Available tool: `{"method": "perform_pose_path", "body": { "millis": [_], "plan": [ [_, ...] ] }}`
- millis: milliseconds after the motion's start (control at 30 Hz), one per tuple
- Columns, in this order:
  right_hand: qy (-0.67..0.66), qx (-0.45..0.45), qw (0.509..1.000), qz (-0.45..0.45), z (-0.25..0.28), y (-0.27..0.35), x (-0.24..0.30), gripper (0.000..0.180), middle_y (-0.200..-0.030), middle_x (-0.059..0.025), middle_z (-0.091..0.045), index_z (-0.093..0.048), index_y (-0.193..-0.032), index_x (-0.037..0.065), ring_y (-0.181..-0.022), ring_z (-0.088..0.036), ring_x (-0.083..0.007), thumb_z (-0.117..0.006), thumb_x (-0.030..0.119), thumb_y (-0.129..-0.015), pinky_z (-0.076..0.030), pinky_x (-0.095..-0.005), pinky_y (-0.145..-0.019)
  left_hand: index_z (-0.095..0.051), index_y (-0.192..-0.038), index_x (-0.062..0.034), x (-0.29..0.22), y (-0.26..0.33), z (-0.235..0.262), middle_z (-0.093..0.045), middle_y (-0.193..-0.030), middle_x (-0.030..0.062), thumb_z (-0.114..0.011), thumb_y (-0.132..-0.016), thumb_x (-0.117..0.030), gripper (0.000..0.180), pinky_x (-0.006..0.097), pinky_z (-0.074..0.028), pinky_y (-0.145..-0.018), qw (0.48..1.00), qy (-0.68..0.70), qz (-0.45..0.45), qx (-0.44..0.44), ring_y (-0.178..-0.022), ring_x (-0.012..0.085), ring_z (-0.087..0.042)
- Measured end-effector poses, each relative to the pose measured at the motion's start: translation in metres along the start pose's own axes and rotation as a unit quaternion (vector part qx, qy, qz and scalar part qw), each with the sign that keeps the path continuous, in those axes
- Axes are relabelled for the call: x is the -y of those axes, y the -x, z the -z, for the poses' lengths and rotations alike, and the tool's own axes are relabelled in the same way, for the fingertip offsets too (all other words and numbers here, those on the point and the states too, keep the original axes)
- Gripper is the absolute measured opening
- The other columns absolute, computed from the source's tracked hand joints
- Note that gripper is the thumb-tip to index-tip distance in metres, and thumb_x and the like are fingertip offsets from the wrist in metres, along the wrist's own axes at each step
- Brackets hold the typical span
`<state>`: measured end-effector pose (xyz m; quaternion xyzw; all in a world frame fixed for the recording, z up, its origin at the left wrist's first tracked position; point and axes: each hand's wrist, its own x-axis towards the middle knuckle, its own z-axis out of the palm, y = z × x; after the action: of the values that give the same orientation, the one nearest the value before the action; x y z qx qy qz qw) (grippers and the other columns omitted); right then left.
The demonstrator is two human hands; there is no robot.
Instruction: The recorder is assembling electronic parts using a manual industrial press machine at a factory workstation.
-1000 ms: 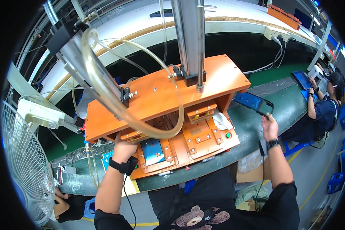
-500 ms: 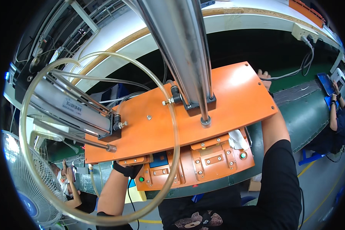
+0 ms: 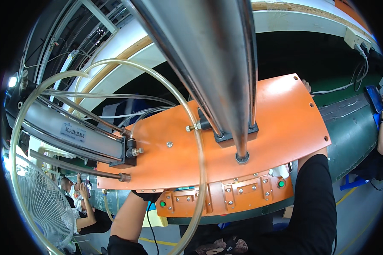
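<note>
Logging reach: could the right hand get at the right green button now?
Probably, after drawing back: the right hand is mostly hidden behind the orange plate, but that green button looks uncovered.

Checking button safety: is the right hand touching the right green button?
Apart: the head view shows the right hand beyond the orange plate, the right green button uncovered.

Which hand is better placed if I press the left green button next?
Likely your left: its black wristband is beside that button; your right hand is farther off, beyond the orange plate.
</note>
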<state>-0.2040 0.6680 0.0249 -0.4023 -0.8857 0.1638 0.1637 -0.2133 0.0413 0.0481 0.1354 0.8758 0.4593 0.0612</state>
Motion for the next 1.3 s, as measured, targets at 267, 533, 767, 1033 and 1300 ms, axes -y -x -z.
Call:
{"method": "perform_pose_path", "body": {
  "millis": [267, 533, 767, 1033, 1300],
  "plan": [
    [-0.087, -0.025, 0.996, 0.001, 0.029, 0.023, -0.03, 0.072, -0.127, -0.0293, -0.054, -0.054, -0.126, 0.0, -0.119, -0.053, -0.0417, -0.075, 0.048, -0.077, -0.047, -0.0436, -0.096, -0.054, -0.127, -0.0116, -0.029, -0.021, -0.026, -0.06, -0.123, 0.0107, -0.064, -0.089, -0.017, 0.04, 0.039, -0.048, -0.094, 1.0, -0.007, 0.003, 0.03, -0.111, 0.027, -0.058],
    [-0.533, 0.2, 0.814, -0.115, 0.126, 0.181, -0.1, 0.038, -0.092, -0.0065, -0.065, -0.058, -0.107, 0.003, -0.08, -0.063, -0.0162, -0.067, 0.035, -0.09, -0.053, -0.0311, -0.069, -0.053, -0.128, -0.012, -0.026, 0.039, 0.005, -0.059, -0.124, 0.0105, -0.064, -0.089, -0.017, 0.041, 0.039, -0.048, -0.094, 0.999, 0.009, -0.017, 0.049, -0.111, 0.0269, -0.058],
    [-0.757, 0.154, 0.602, -0.202, 0.191, 0.358, -0.123, 0.038, -0.1, -0.014, -0.064, -0.052, -0.116, 0.003, -0.084, -0.065, -0.0245, -0.053, 0.037, -0.098, -0.057, -0.04, -0.074, -0.054, -0.128, -0.01, -0.101, 0.078, 0.027, -0.058, -0.129, 0.0132, -0.068, -0.083, -0.041, 0.056, 0.041, -0.039, -0.106, 0.984, -0.099, -0.062, 0.135, -0.125, 0.0302, -0.048],
    [-0.803, 0.168, 0.549, -0.157, 0.187, 0.475, -0.1, 0.039, -0.116, -0.0204, -0.062, -0.048, -0.126, 0.001, -0.103, -0.064, -0.0376, -0.051, 0.029, -0.098, -0.056, -0.0468, -0.087, -0.057, -0.116, 0.0036, -0.118, 0.153, 0.041, -0.054, -0.12, 0.0242, -0.073, -0.078, -0.019, 0.048, 0.043, -0.043, -0.098, 0.963, -0.171, -0.209, -0.014, -0.114, 0.0427, -0.051],
    [-0.805, 0.3, 0.512, 0.018, 0.193, 0.527, -0.034, 0.055, -0.12, -0.0161, -0.06, -0.044, -0.131, -0.003, -0.111, -0.06, -0.0247, -0.067, 0.019, -0.086, -0.046, -0.0382, -0.097, -0.056, -0.126, -0.0062, -0.126, 0.271, 0.029, -0.05, -0.134, 0.0192, -0.079, -0.072, -0.017, 0.059, 0.045, -0.036, -0.107, 0.917, -0.046, -0.385, 0.093, -0.128, 0.0384, -0.045]
  ]
}}
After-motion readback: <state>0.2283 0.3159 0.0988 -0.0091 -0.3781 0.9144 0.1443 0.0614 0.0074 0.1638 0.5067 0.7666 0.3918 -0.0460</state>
